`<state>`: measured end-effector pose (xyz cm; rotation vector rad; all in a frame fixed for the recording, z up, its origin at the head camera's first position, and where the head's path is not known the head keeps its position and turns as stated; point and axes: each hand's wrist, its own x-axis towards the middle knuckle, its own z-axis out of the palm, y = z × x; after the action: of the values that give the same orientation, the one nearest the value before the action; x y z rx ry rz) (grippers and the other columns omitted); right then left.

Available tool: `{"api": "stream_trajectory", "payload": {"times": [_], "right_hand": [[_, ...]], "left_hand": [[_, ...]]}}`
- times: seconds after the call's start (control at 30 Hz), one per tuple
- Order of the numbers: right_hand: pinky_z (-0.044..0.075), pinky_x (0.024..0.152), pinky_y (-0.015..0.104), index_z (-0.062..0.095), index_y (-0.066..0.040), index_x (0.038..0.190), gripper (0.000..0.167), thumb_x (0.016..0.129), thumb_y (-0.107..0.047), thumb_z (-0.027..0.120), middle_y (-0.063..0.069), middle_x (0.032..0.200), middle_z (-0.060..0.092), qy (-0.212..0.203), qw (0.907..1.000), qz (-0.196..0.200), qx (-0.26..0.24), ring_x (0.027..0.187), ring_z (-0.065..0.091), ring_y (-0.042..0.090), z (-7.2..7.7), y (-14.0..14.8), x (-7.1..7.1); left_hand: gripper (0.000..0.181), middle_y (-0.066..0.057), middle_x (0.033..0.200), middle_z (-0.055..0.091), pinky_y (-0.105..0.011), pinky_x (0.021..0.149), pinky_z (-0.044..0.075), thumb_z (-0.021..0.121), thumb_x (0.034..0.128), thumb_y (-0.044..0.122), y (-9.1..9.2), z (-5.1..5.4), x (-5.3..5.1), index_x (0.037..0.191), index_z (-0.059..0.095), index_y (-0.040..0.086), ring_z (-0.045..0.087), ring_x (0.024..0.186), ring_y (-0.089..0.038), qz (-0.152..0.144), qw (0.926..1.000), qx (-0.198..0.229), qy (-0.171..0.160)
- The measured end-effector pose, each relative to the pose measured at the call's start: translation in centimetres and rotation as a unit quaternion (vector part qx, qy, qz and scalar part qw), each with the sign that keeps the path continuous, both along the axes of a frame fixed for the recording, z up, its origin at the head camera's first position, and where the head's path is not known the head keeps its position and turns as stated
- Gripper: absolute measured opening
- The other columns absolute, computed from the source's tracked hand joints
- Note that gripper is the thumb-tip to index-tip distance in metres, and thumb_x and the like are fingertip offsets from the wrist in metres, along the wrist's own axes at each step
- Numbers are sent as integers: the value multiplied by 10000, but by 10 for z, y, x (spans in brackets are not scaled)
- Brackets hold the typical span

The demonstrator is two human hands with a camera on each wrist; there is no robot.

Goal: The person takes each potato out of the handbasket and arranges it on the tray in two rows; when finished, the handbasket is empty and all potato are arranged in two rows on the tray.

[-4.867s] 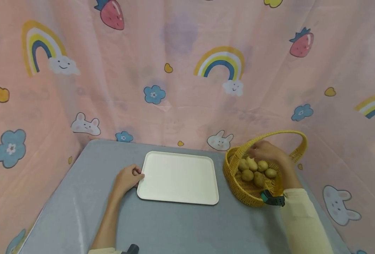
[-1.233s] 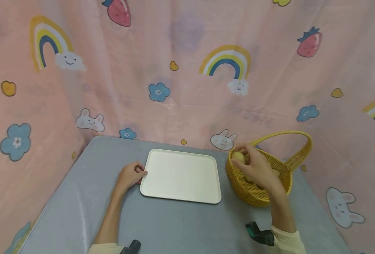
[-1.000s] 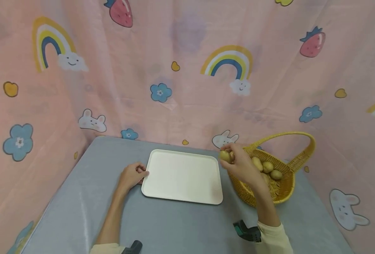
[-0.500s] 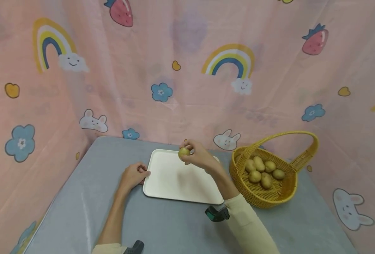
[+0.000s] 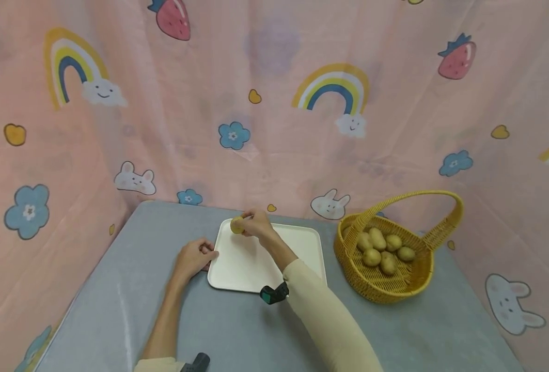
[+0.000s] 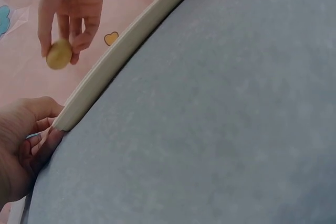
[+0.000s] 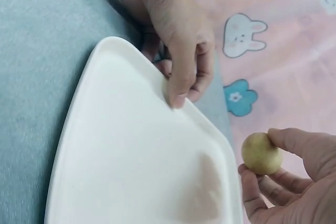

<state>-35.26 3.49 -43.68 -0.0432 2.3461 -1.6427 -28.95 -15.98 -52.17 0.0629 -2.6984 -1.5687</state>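
Observation:
My right hand (image 5: 257,226) holds a small round potato (image 5: 237,225) between thumb and fingertips. It hovers above the far left corner of a white rectangular tray (image 5: 251,268); in the right wrist view the potato (image 7: 261,153) appears apart from the tray, whose surface carries the hand's shadow. At the tray's left edge my left hand (image 5: 192,259) pinches the rim, thumb on top and fingers below, as the right wrist view shows. The left wrist view has the tray rim (image 6: 110,61) between the left hand's (image 6: 23,140) thumb and fingers.
A yellow woven basket (image 5: 372,289) with a tall arched handle stands right of the tray, holding several potatoes (image 5: 377,238). Grey cloth covers the table (image 5: 228,336). A pink patterned curtain (image 5: 186,88) rises behind and at both sides.
My right hand has come out of the basket with a potato and travelled left, across the tray to its far left corner. The left hand stays on the tray's edge.

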Motion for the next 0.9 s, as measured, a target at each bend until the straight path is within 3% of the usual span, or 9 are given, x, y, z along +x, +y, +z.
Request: {"api": "stream_trajectory", "payload": {"times": [0.17,0.3,0.4,0.57,0.7,0.9], "right_hand": [[611,828,242,641,93,1148,321,928,-107,762,210,1182,667,-100,9995,-261,-129,864,616,157,-11,-15,-7],[540,725,193,645,70,1120,310,918,-124,778,191,1189,662,-242,9977,-630,-74,857,581,159,-22,-26,-13],[508,675,173,681,49,1160,336,918,-164,776,176,1185,697,-146,9963,-797,295,846,604,153,-31,-34,-15],[605,820,231,714,44,1249,357,941,-134,745,179,1223,747,157,9933,-788,826,983,707,197,-35,-43,-17],[594,920,291,731,47,1227,318,960,-124,723,166,1227,757,251,9895,-745,1210,1007,682,195,-32,-43,-17],[562,779,237,677,31,1317,393,982,-173,710,165,1297,727,170,9885,-641,1356,907,670,176,-33,-38,-17]], "left_hand": [[172,-70,767,663,-270,550,594,730,924,142,-1,-1,0,1020,698,3,633,583,-108,-4,10000,3,-1],[179,-76,784,676,-265,558,595,732,927,153,-1,-1,-1,1033,702,11,636,591,-105,-14,10000,-11,16],[178,-74,783,673,-261,556,592,729,930,152,-1,-1,1,1033,701,10,633,586,-104,3,10000,-24,-2],[178,-61,776,650,-259,552,586,722,926,155,0,0,4,1025,699,9,622,583,-107,73,10000,-2,-30],[181,-57,785,649,-259,559,588,719,927,160,1,0,3,1029,698,11,622,598,-106,79,10000,8,-26],[178,-65,790,655,-264,564,593,720,924,149,0,0,3,1030,698,8,630,605,-109,67,10000,22,-26]]}}
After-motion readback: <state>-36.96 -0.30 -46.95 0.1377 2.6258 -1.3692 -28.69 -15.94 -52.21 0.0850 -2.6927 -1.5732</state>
